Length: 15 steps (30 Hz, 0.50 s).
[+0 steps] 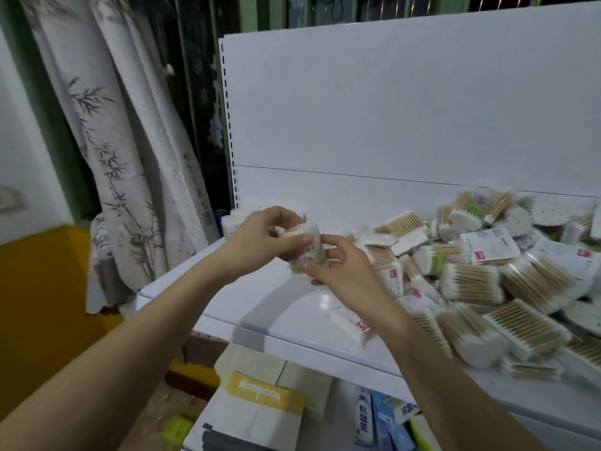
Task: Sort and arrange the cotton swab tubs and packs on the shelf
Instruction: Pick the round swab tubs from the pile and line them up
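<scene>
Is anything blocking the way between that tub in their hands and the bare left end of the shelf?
Nothing visible does. Both hands, left and right, hold the small round cotton swab tub just above the white shelf's bare left part; the heaped packs lie to the right.

Shelf (260,301) in front of me is white painted metal, smooth and glossy, with glare on it; its back panel (390,109) looks matt. Swab packs (471,283) are clear shiny plastic over wooden sticks with soft white cotton tips. Curtain (130,157) is matt cloth, notebook (260,408) matt paper.
</scene>
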Each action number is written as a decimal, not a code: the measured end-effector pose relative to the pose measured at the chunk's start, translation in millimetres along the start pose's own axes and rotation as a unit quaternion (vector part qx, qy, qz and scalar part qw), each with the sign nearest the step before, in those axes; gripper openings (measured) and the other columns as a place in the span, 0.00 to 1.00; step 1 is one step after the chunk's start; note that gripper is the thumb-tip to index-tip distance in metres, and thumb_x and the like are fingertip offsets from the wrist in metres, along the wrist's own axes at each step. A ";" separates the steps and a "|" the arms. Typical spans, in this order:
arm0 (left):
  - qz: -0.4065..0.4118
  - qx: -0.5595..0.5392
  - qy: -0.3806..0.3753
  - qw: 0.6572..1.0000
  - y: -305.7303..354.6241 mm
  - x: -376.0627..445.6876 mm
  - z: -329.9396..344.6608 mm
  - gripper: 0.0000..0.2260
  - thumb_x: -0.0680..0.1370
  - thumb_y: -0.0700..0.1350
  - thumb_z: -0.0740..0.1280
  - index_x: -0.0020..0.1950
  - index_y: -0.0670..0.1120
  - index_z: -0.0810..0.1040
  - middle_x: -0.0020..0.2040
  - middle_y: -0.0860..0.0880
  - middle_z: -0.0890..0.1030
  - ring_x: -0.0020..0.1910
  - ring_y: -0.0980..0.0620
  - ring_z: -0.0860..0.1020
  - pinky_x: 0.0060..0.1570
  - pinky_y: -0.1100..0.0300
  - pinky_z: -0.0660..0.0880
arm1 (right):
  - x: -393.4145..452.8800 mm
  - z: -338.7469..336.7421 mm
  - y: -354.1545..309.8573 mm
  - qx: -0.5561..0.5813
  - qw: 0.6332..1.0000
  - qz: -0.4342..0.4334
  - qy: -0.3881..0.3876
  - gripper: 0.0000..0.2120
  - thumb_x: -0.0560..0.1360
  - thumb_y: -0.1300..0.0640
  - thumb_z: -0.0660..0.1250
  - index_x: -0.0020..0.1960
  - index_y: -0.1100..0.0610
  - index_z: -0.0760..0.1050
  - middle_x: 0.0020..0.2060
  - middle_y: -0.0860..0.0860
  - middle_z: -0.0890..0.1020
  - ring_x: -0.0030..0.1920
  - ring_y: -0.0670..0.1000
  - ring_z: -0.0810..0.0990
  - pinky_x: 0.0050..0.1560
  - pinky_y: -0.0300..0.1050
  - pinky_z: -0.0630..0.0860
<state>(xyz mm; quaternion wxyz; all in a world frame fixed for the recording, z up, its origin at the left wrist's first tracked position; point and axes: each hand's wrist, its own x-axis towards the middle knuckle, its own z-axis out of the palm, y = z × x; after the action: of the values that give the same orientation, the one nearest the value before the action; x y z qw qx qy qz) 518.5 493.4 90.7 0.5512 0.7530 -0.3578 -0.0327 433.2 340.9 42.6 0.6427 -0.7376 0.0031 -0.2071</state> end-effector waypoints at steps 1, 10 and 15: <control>0.000 0.022 0.000 1.000 -0.2 -2.0 -8.2 0.14 0.74 0.43 0.74 0.57 0.41 0.77 0.51 0.46 0.80 0.42 0.50 0.82 0.40 0.62 0.80 | 2.2 8.6 1.6 0.010 1.000 0.000 -0.010 0.18 0.72 0.60 0.76 0.58 0.48 0.75 0.50 0.52 0.83 0.47 0.50 0.85 0.47 0.46 0.83; -0.012 0.147 0.002 0.989 -46.4 10.0 -84.4 0.17 0.71 0.48 0.77 0.57 0.50 0.79 0.53 0.52 0.80 0.52 0.55 0.78 0.51 0.60 0.76 | 41.5 51.9 27.3 -0.108 0.985 0.087 -0.098 0.19 0.77 0.53 0.71 0.66 0.50 0.72 0.57 0.48 0.77 0.53 0.48 0.81 0.50 0.43 0.82; -0.003 0.135 -0.032 0.990 -68.4 42.5 -106.9 0.19 0.70 0.45 0.77 0.59 0.51 0.78 0.55 0.51 0.80 0.51 0.54 0.79 0.40 0.68 0.76 | 91.5 62.6 54.0 -0.279 0.959 0.042 0.039 0.12 0.78 0.59 0.65 0.61 0.56 0.76 0.57 0.51 0.79 0.56 0.51 0.78 0.58 0.46 0.76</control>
<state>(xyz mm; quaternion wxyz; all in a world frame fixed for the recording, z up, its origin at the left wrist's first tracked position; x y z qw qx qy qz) 631.9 564.5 88.6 0.4322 0.8204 -0.3741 -0.0104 550.3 366.0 13.4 0.4186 -0.8784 0.1168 -0.1990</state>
